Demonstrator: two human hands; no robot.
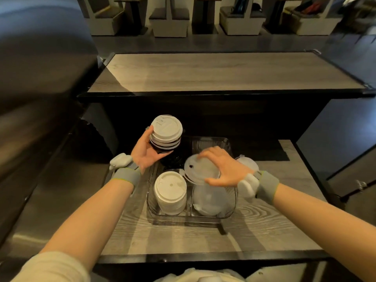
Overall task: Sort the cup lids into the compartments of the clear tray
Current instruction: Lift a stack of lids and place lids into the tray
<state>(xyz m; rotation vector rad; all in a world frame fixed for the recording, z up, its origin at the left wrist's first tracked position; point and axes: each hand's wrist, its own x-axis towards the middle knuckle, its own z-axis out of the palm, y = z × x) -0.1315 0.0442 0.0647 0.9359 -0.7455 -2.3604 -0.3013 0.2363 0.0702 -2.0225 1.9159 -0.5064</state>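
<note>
Left hand (144,154), fingers curled, grips a short stack of lids (166,132) from the side, raised above the far-left compartment of the clear tray (187,219); the top lids are white, the lower ones dark. Right hand (222,169) pinches a single translucent lid (200,169) by its rim, tilted, over the near-right compartment.

The near-left compartment holds a stack of white lids (170,192); the near-right holds a translucent stack (209,200), its count hard to judge through the clear walls. Dark contents (173,162) in the far-left compartment lie in shadow, partly behind the left hand, and cannot be identified. Another translucent lid (247,162) shows just beyond the right wrist, mostly hidden.

Raised marks on the top white lid are too blurred to read.

Each wrist bears a grey band with a white unit (left (127,176), right (266,187)). The tray rests on a wood-grain counter (183,239), below a higher shelf (213,72).
</note>
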